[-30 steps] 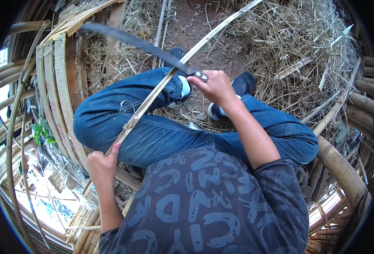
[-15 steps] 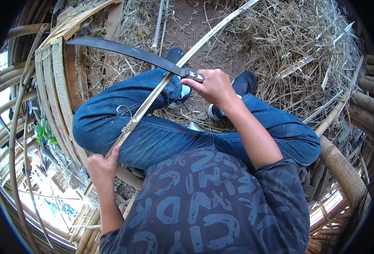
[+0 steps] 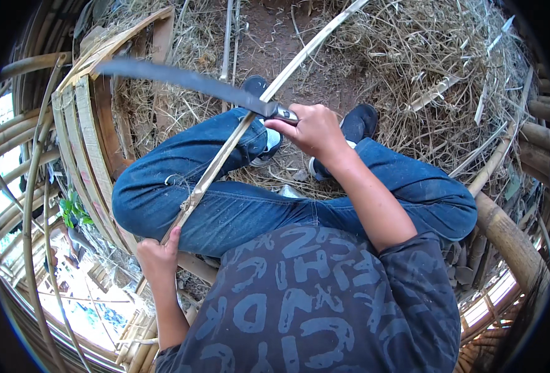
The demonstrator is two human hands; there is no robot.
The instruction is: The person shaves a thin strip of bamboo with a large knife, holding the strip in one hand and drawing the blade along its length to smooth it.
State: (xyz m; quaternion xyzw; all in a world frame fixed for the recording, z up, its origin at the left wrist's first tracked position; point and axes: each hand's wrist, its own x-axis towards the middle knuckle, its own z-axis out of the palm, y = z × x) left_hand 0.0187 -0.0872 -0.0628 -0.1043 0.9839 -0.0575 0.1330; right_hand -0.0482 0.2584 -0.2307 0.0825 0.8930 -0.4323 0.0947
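A long, pale bamboo strip (image 3: 225, 151) runs slantwise across my left thigh, from my left hand up to the top of the view. My left hand (image 3: 158, 252) is closed round its near end, thumb lying along it. In my right hand (image 3: 312, 128) is the dark handle of a machete (image 3: 188, 79). Its long, curved black blade points left and crosses the strip near the handle, seemingly touching it. The blade's tip is smeared by motion. A curled shaving (image 3: 174, 180) clings to the strip above my left hand, near a rough knot.
Dry shavings (image 3: 424, 56) lie heaped on the earth floor at the right. A wooden slatted crate (image 3: 88, 124) stands at the left. Thick bamboo poles (image 3: 514, 239) and a bamboo lattice surround me. My legs in jeans (image 3: 405, 174) are bent beneath the strip.
The strip and my left hand sit slightly lower and further right in view. My right hand stays almost in place on the machete, whose blade is now more blurred.
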